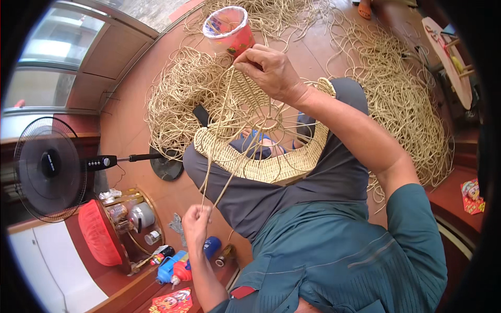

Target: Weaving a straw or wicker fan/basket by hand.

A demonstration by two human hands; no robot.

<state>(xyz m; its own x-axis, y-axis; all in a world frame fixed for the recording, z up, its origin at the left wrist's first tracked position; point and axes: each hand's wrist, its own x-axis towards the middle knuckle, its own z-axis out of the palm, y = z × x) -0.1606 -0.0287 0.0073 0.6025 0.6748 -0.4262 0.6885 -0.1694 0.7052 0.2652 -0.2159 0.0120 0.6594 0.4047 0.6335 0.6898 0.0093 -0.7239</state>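
Across my lap lies a round, straw-coloured woven piece [261, 169], its wide rim closely woven. Bare cords [269, 123] run like spokes to a small ring at its centre, and my legs and a foot show through the gaps. My right hand [274, 73] is raised above the far side, thumb and fingers pinched on a thin cord. That cord slants down to the rim's left side. Lower left, my left hand [197, 221] is closed on cord strands [210, 185] drawn tight from the rim's left edge. The exact grip of its fingers is partly hidden.
Loose cord heaps [177, 99] [402, 104] lie on the tiled floor. Beyond my right hand stands a red bucket [227, 31] with a white rim. A fan [49, 164], a small rack [125, 224] and bottles [172, 266] are at left; another person's sandalled foot [365, 9] is far right.
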